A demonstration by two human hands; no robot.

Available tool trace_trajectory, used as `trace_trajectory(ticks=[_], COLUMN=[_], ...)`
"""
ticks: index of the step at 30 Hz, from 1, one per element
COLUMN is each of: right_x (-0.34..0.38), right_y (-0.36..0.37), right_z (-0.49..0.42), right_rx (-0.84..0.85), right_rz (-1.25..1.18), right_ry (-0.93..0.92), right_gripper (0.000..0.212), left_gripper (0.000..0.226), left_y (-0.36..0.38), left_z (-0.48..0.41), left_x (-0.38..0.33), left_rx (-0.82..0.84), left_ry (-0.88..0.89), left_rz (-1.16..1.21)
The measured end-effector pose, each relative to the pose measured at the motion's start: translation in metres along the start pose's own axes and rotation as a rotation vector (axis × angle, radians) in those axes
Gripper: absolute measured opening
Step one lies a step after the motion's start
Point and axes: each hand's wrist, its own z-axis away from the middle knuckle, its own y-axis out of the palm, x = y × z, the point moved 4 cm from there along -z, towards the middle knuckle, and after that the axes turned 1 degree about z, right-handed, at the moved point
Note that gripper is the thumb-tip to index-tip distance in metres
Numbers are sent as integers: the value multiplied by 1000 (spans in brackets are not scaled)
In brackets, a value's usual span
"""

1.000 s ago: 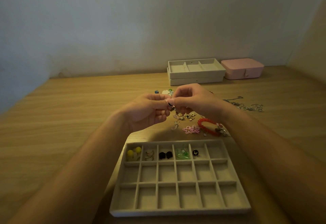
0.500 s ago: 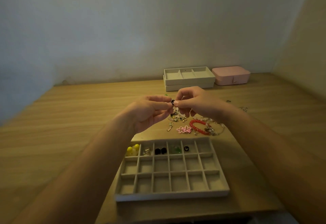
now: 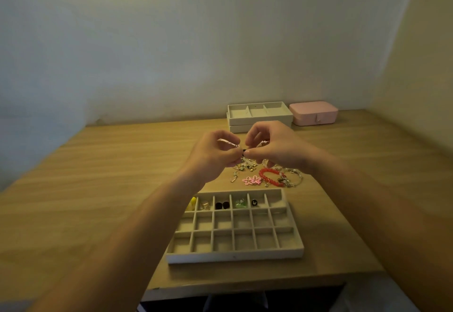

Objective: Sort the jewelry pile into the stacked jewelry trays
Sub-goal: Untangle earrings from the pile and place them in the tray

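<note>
- Wooden table is seen from the head view, and a beige gridded tray is set near its front edge.
- A small dark piece is pinched between the curled fingertips of the left hand and the right hand, both raised above the jewelry pile.
- The pile is spread on the table just beyond the gridded tray; a red bracelet and a pink flower piece are included in it.
- Yellow beads, dark studs and a green piece are held in separate cells of the tray's far row.
- The stacked jewelry trays are placed by the wall, just beside a pink box.
</note>
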Motion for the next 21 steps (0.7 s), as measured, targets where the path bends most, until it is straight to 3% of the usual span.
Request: trace_trajectory(ticks=[13, 21], right_x=[-24, -41], right_y=[6, 14], right_z=[24, 26], right_rx=[150, 147], right_rz=[65, 135], right_ry=[128, 114], right_gripper=[5, 4], left_gripper=[21, 20], left_y=[28, 38], left_z=[15, 13], left_x=[21, 33], left_rx=[48, 49], left_ry=[44, 25], left_rz=[-170, -274])
